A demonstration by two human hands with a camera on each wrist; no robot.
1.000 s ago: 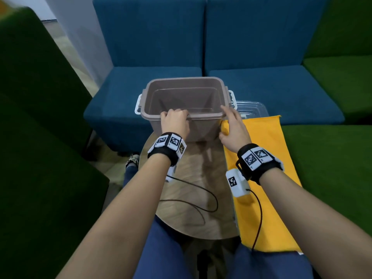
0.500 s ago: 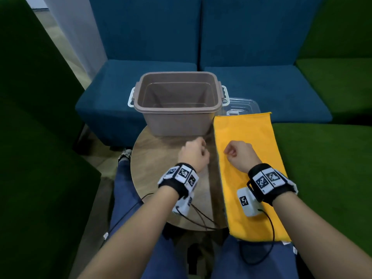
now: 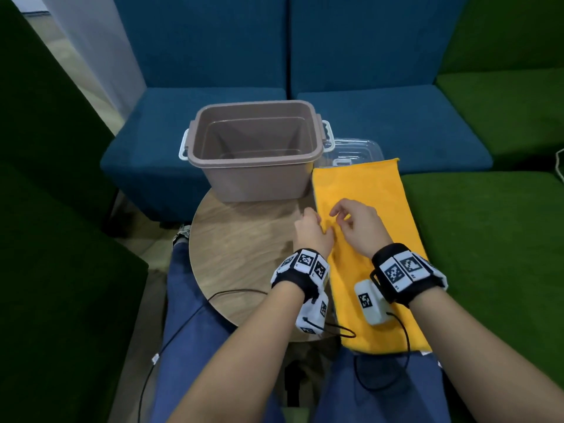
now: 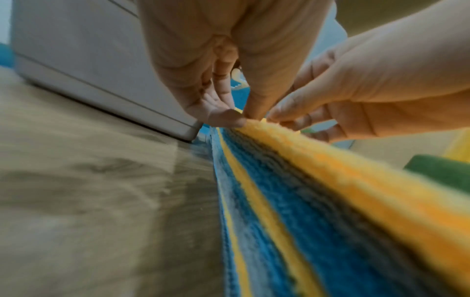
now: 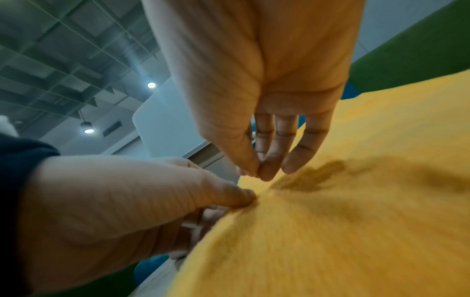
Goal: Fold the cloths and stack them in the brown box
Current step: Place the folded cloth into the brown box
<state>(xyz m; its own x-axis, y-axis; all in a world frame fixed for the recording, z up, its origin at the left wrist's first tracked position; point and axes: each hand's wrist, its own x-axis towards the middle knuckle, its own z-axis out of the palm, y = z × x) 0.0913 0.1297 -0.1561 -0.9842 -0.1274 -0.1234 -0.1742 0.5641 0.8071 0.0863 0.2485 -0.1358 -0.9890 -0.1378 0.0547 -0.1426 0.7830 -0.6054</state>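
Cloths are stacked at the right of the round wooden tabletop (image 3: 244, 239), the top yellow cloth (image 3: 375, 209) lying long from near to far, its left edge along the tabletop's right side and its right side over the green seat (image 3: 488, 239). The brown box (image 3: 253, 154) is set at the far edge of the tabletop, open-topped, just left of the stack's far end; bare wood is left between it and the person's lap. A clear lid (image 3: 354, 149) is seen behind the stack. The left hand (image 3: 311, 236) is placed at the yellow cloth's left edge, and its grip is closed in a pinch on that edge, thumb against fingertips. The right hand (image 3: 357, 227) is held just beside it over the cloth, thumb and forefinger brought together; whether cloth is caught between them cannot be told. From the left wrist view the edge of the stack (image 4: 292, 201) is shown in layers, yellow, blue and grey, with the yellow edge raised at the pinch, which is hidden from the head view. From the right wrist view a pucker in the yellow surface (image 5: 318, 176) beside the fingers (image 5: 269, 166) is shown, and ceiling lights (image 5: 151, 85) beyond.
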